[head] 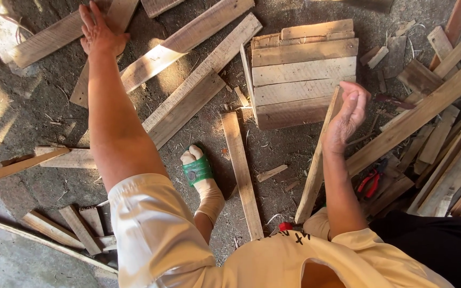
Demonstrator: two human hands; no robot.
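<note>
My left hand (98, 31) is stretched far out at the top left, fingers spread, resting flat on a wooden plank (114, 32) that lies on the dirt floor. My right hand (349, 113) is curled around the upper end of a long narrow slat (316, 170) that stands tilted, its lower end near my knee. Just left of that hand sits a square panel of nailed boards (304, 72) on the ground.
Loose planks lie all around: a long diagonal pair (198, 88), one straight board (241, 170) by my foot in a green sandal (198, 169), a heap of boards (444, 154) at the right. Red-handled pliers (370, 181) lie by the heap.
</note>
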